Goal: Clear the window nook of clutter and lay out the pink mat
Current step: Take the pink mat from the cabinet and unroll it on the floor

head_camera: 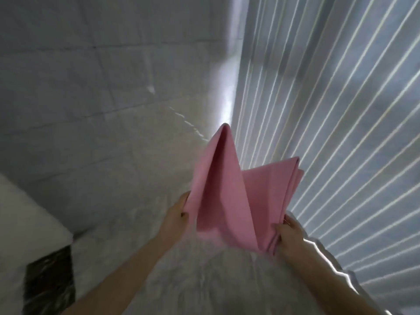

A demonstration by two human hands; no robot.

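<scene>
Head view: both hands, left (176,214) and right (289,234), pinching folded pink mat (227,189) above nook floor (136,178); best shaking open evenly.

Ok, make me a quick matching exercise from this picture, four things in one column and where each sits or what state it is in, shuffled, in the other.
Column one:
1. pink mat
2. left hand
3. right hand
4. blinds

Column two:
A. slatted, with light showing through, along the right side
B. folded in layers, held up in the air
C. grips the mat's lower right corner
D. grips the mat's lower left edge

Pairs: 1-B, 2-D, 3-C, 4-A
</scene>
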